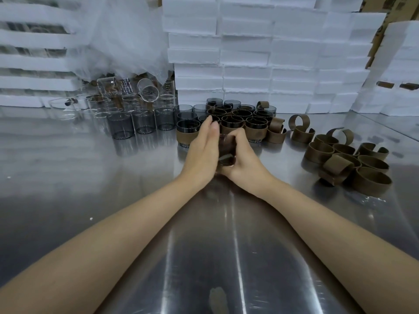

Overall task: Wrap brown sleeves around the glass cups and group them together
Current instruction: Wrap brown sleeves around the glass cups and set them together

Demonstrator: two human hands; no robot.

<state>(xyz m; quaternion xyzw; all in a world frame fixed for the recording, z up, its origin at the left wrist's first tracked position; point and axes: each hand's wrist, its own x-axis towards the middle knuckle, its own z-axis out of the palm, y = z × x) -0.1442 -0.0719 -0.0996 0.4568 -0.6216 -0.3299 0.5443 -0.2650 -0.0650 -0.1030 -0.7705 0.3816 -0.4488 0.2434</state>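
Fingers (pixel 209 126) on our left hand (pixel 201 148) are lying straight and pressed together, flat against the left side of a cup (pixel 225 143). Our right hand (pixel 243 162) is curling round the other side of the cup and gripping it. We are holding it just over the table (pixel 90 182), right in front of the group. A brown sleeve (pixel 226 158) is showing low on the cup, between our palms. We cannot tell if it is going all the way round.

Just behind our hands, the wrapped cups (pixel 235 123) are standing close together, touching each other. They are looking dark inside, and we are seeing nothing in them. To their left, the bare cups (pixel 142 124) are standing in a row, grey and see-through, with nothing inside. Behind those, clear cups (pixel 127 103) are piling up, some tipping on their sides, under a plastic sheet (pixel 118 37).

Off to our right, the loose sleeves (pixel 353 164) are lying in a heap, well apart from our hands, with a few more near the group.

Foam boxes (pixel 249 53) are rising like a wall along the back, so the group is sitting right against them. Shiny table is stretching wide to our left and down between our arms, and a strip of it is running between the group and the heap.
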